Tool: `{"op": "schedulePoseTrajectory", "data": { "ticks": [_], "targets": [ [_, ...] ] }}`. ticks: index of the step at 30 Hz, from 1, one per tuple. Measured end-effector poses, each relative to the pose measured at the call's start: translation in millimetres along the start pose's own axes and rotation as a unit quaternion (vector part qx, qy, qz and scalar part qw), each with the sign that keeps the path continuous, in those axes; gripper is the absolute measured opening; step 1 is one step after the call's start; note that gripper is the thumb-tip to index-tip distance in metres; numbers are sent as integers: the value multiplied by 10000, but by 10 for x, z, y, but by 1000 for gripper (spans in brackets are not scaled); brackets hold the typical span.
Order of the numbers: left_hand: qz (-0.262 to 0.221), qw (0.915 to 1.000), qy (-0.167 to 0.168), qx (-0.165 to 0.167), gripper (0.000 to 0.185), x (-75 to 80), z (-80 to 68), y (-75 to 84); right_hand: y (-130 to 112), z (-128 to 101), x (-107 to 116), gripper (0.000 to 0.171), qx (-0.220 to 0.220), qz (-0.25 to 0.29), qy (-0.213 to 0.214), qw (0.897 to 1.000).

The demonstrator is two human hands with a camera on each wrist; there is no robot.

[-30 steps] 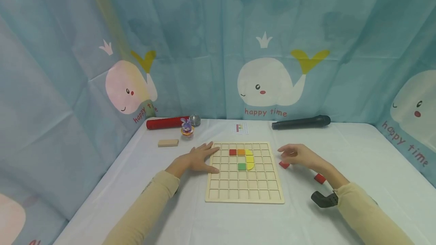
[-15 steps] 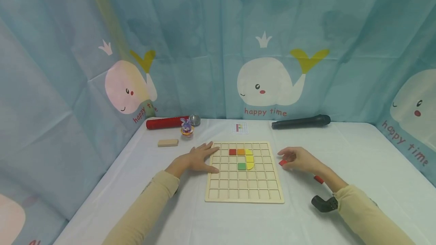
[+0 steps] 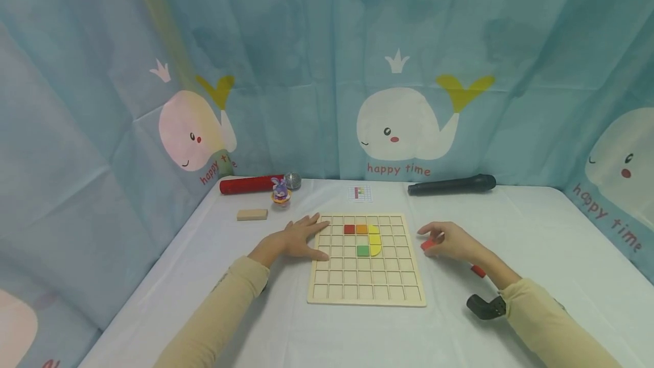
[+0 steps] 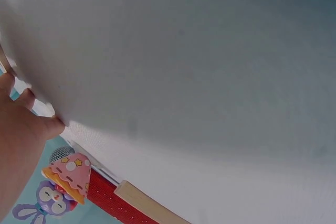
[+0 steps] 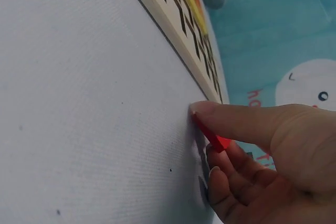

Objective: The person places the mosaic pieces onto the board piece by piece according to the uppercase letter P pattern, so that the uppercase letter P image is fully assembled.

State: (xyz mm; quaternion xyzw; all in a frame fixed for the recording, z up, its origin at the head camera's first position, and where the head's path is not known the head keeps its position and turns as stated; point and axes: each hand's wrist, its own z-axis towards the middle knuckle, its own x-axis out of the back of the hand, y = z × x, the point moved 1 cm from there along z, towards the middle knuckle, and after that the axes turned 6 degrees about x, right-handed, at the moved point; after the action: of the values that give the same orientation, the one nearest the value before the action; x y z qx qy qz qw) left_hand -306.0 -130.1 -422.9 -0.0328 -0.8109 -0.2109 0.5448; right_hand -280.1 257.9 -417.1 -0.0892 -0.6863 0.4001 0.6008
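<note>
Red block (image 3: 426, 245) pinched in right hand (image 3: 452, 241) fingertips, beside board (image 3: 365, 294); left hand (image 3: 298, 238) flat, spread.

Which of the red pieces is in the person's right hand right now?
The red piece just right of the wooden board, pinched in the right hand. Another lies loose by the wrist; a third sits in the board's grid.

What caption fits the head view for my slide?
Right hand pinches a small red block beside the gridded wooden board; left hand rests at its edge.
</note>
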Motion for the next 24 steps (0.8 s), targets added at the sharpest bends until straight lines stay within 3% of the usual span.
{"op": "schedulePoseTrajectory", "data": {
  "ticks": [9, 17, 24],
  "targets": [
    [-23, 9999, 28, -125, 93, 1, 6, -1, 24, 5, 20, 20, -344, 81, 239, 9991],
    [-31, 9997, 109, -239, 93, 6, 12, -17, 1, 71, 39, 24, -926, 450, 574, 9930],
    [-13, 9998, 43, -182, 93, -5, 20, -15, -107, 83, 62, 31, -887, 702, 525, 9922]
  ]
}}
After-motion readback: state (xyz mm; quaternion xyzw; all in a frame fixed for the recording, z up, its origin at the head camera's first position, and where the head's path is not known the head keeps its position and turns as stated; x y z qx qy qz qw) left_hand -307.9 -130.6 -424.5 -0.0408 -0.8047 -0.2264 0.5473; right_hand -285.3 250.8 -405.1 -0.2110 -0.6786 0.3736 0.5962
